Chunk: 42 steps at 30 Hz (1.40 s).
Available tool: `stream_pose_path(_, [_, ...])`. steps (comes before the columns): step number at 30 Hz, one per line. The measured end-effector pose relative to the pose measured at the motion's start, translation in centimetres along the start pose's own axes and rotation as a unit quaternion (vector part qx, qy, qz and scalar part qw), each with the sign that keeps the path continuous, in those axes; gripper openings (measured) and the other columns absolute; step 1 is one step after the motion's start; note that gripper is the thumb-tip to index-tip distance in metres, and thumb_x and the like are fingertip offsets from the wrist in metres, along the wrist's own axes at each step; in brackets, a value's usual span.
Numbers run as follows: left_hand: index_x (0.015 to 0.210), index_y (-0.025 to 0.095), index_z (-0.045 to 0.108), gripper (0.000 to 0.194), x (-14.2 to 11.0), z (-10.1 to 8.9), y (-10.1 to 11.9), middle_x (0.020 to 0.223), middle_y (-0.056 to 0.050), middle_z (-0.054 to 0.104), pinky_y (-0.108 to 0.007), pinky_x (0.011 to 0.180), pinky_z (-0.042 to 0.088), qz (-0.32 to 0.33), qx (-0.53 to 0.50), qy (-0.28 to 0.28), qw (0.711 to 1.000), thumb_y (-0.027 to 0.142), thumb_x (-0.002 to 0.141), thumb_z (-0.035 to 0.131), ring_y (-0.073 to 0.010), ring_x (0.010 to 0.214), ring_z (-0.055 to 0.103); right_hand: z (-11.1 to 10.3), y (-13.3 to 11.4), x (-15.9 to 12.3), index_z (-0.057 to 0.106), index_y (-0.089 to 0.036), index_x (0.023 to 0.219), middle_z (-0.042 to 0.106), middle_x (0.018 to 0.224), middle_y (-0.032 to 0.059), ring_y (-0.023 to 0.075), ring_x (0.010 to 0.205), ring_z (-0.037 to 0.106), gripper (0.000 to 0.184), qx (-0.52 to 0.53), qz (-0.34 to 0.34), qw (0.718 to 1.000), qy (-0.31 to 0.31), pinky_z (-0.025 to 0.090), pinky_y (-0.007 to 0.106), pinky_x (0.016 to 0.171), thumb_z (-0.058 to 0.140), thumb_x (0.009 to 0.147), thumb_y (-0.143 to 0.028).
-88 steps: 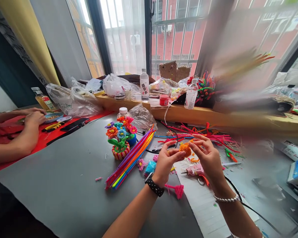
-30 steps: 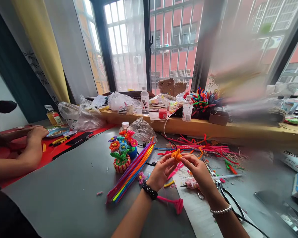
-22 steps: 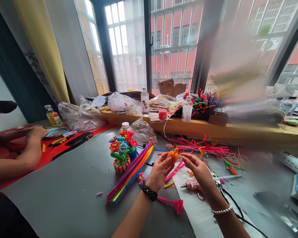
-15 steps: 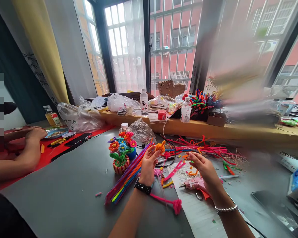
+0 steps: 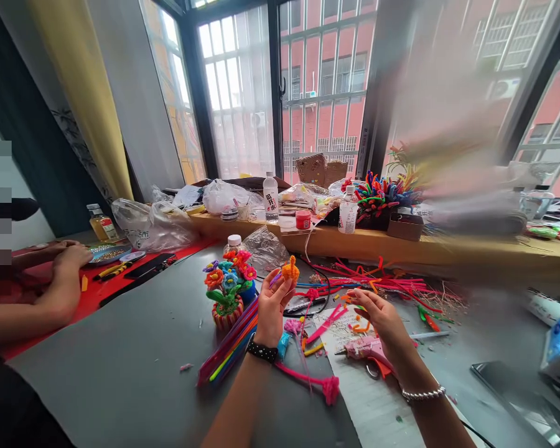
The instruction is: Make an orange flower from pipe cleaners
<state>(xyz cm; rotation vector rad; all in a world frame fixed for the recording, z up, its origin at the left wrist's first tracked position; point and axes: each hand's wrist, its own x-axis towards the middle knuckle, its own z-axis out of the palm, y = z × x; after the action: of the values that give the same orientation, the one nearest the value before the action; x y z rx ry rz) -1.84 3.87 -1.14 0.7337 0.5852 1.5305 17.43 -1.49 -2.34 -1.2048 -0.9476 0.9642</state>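
My left hand (image 5: 271,311) is closed, pinching a small fuzzy orange pipe-cleaner ball (image 5: 290,270) with a short stub on top. To its right, my right hand (image 5: 376,311) has its thumb and fingers drawn together above a sheet of paper (image 5: 378,404). A bit of orange shows at those fingertips; I cannot make out whether it is held. Below the right hand lie a pink glue gun (image 5: 361,346) and orange-handled scissors (image 5: 381,368). A bundle of coloured pipe cleaners (image 5: 228,348) lies beside my left wrist, and a pink pipe-cleaner flower (image 5: 330,390) is nearer me.
A pot of pipe-cleaner flowers (image 5: 228,283) stands left of my left hand. Loose pink and red pipe cleaners (image 5: 401,283) spread behind my right hand. Bottles (image 5: 270,199) line the window ledge. At the left, another person's forearm (image 5: 51,305) rests on a red mat.
My left hand has shifted slightly left and up and turned the orange ball, so its stub now points upward. The right hand has barely moved.
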Motion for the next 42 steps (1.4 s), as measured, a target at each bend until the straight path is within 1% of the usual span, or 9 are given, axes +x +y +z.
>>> stream_pose_path(4, [0.100,0.019,0.050,0.042,0.2,-0.4,0.9,0.080,0.000,0.065,-0.019,0.063,0.051,0.027,-0.015,0.021,0.999,0.009,0.063,0.067,-0.0110,0.070,0.064,0.0,0.0,0.0,0.067,-0.019,0.079,0.066,0.094,0.0078,0.0227,0.091,0.057,0.041,-0.008,0.002,1.000,-0.004,0.044,0.032,0.077,0.062,0.059,-0.054])
stream_pose_path(8, [0.097,0.019,0.051,0.044,0.2,-0.8,2.8,0.079,0.000,0.065,-0.022,0.066,0.051,0.084,-0.008,0.048,0.995,0.011,0.059,0.070,-0.0128,0.070,0.065,-0.1,-0.3,-0.1,0.068,-0.017,0.076,0.067,0.090,0.0090,0.0246,0.091,0.057,0.041,-0.024,0.000,1.000,-0.014,0.044,0.033,0.077,0.063,0.058,-0.054])
stream_pose_path(12, [0.097,0.020,0.051,0.047,-0.1,-1.2,4.8,0.076,0.002,0.062,-0.020,0.056,0.050,0.153,0.033,0.084,0.984,0.015,0.056,0.073,-0.0122,0.064,0.064,-0.2,-0.4,-0.2,0.068,-0.017,0.075,0.067,0.090,0.0090,0.0244,0.091,0.057,0.041,-0.031,-0.001,0.999,-0.024,0.045,0.033,0.076,0.062,0.058,-0.054])
stream_pose_path(15, [0.100,0.020,0.050,0.049,-0.2,-1.7,6.0,0.077,0.002,0.062,-0.020,0.053,0.049,0.226,0.070,0.140,0.961,0.019,0.056,0.073,-0.0114,0.059,0.063,-0.5,-0.2,0.1,0.068,-0.018,0.074,0.067,0.088,0.0084,0.0237,0.088,0.058,0.041,-0.028,-0.001,0.999,-0.024,0.045,0.033,0.076,0.062,0.058,-0.055])
stream_pose_path(19, [0.102,0.021,0.048,0.051,0.0,-2.9,7.3,0.077,0.003,0.061,-0.026,0.065,0.053,0.350,0.094,0.208,0.908,0.016,0.057,0.072,-0.0109,0.061,0.063,-0.8,0.2,0.4,0.068,-0.018,0.072,0.068,0.084,0.0083,0.0238,0.085,0.059,0.041,-0.023,0.008,1.000,-0.018,0.045,0.034,0.075,0.063,0.056,-0.056])
stream_pose_path(21, [0.102,0.020,0.047,0.050,0.2,-3.7,7.7,0.076,0.003,0.061,-0.029,0.068,0.053,0.377,0.081,0.235,0.892,0.015,0.059,0.070,-0.0112,0.063,0.064,-0.9,0.3,0.4,0.068,-0.019,0.073,0.068,0.085,0.0079,0.0235,0.086,0.059,0.040,-0.020,0.011,1.000,-0.016,0.045,0.034,0.076,0.064,0.056,-0.056])
stream_pose_path(29, [0.098,0.017,0.044,0.048,1.2,-6.6,8.8,0.077,0.002,0.060,-0.027,0.072,0.053,0.387,0.032,0.297,0.872,0.009,0.058,0.069,-0.0105,0.066,0.064,-1.0,-0.1,0.0,0.068,-0.019,0.072,0.068,0.086,0.0078,0.0238,0.087,0.058,0.040,-0.010,0.029,1.000,-0.008,0.044,0.034,0.077,0.067,0.052,-0.054])
stream_pose_path(37, [0.097,0.018,0.041,0.043,1.5,-7.2,9.0,0.078,0.002,0.059,-0.027,0.072,0.053,0.368,0.035,0.319,0.873,0.011,0.062,0.066,-0.0087,0.067,0.063,-1.6,0.1,0.3,0.069,-0.019,0.071,0.068,0.085,0.0080,0.0242,0.085,0.059,0.042,-0.010,0.038,0.999,-0.007,0.046,0.035,0.076,0.067,0.051,-0.056])
stream_pose_path(42, [0.094,0.019,0.040,0.038,1.5,-7.4,9.2,0.076,0.003,0.059,-0.023,0.064,0.053,0.331,0.045,0.336,0.881,0.013,0.065,0.063,-0.0078,0.063,0.061,-1.6,0.4,0.3,0.069,-0.018,0.071,0.068,0.085,0.0087,0.0244,0.085,0.059,0.041,-0.016,0.019,1.000,-0.010,0.046,0.036,0.075,0.065,0.054,-0.056])
